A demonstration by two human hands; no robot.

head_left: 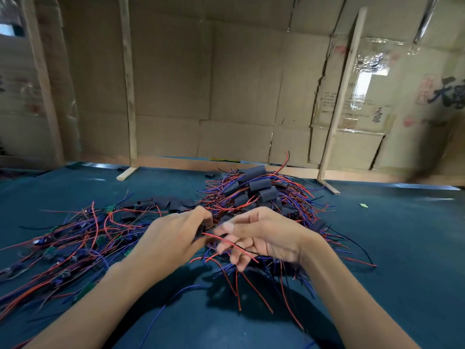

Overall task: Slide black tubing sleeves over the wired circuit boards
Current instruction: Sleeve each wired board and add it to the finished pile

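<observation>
Step in hand, as I judge it: threading one wired board into a black sleeve, mid-air above the blue-green table (402,248). Both hands meet at centre, just above the near edge of the wire heaps.

Left hand (173,238): fingers curled, thumb and forefinger pinching something small and dark at their tips, which looks like a black sleeve (200,231); motion blur, so I can't confirm whether a board is already inside it. A red wire (226,241) runs out of that pinch toward the right.

Right hand (259,235): palm turned up and leftward, fingers loosely bent and spread, not clenched. The red wire and a dark one lie across those fingers (231,248); the thumb tip is close to the left hand's pinch. Whether it truly grips the wires or just supports them, cannot tell because of the blur.

Where the task's things are:
- Unsleeved boards with red and blue leads sprawl on the table to the left, pile of bare boards (75,243), small green boards visible among them.
- Loose flat black sleeves (161,204) lie just behind the left hand.
- Sleeved pile (259,190) heaps up behind the right hand, many black tubes on top, so the job seems well along but with plenty left.

Next move, my guess: gather the leads together, feed them through the sleeve's mouth, then pull until the tube covers the board. That calls for a firm hold on the sleeve and straight wires; stray leads could snag on the pile below.
</observation>
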